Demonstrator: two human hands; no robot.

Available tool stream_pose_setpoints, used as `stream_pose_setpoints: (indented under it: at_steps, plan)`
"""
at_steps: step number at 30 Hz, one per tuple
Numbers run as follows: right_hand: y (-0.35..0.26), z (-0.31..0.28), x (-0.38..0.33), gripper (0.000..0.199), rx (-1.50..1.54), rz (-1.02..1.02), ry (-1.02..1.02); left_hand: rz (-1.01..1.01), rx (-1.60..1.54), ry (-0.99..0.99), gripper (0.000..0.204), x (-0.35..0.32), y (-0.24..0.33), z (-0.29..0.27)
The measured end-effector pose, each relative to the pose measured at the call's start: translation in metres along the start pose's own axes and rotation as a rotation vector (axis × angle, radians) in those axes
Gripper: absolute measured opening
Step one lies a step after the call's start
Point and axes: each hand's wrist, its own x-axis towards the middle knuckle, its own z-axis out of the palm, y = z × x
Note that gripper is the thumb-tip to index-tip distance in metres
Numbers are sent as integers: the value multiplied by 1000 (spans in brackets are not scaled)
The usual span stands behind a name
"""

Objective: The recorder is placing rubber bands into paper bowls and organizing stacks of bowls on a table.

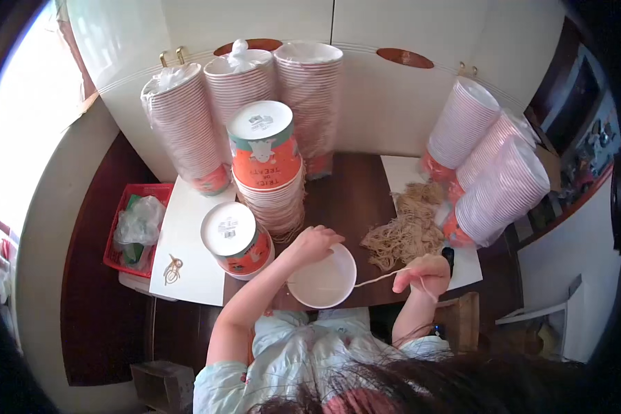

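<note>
A white paper bucket [322, 283], its open mouth facing up, sits at the table's near edge in front of my body. My left hand [315, 243] is closed on its far rim, with the fingertips partly hidden. A pale twisted cord [379, 278] runs from the bucket's right side to my right hand [428, 274]. That hand is closed around the cord, and a loose end dangles below it. Beyond my right hand lies a heap of tan cords [408, 224]. An upside-down orange and green bucket [236, 241] stands left of my left forearm.
Behind it rises a stack of upturned buckets [265, 159] with cords hanging around it. Tall plastic-wrapped bucket stacks [307, 103] stand at the back left, more wrapped stacks [500, 193] at the right. A red basket [110, 252] holds plastic bags. A small cord bundle [173, 270] lies at left.
</note>
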Motion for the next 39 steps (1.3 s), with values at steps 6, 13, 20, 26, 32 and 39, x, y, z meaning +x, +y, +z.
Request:
stream_pose_setpoints:
  at_steps: [6, 13, 20, 26, 32, 39]
  plan:
    - [7, -3, -10, 20, -553, 124, 344, -209, -191, 156, 14, -14, -5, -21]
    - [46, 2, 7, 10, -908, 259, 363, -604, -485, 535, 15, -68, 5, -21]
    - [92, 3, 14, 6, -1484, 126, 415, -796, -816, 604, 13, -105, 29, 22]
    - [96, -16, -1, 10, -1025, 411, 418, -821, -1211, 585, 11, -127, 35, 59]
    - [101, -14, -6, 12, -827, 496, 361, -819, -1436, 567, 11, -125, 46, 71]
    - [125, -6, -21, 10, -925, 441, 367, -917, -616, 373, 16, -119, 44, 66]
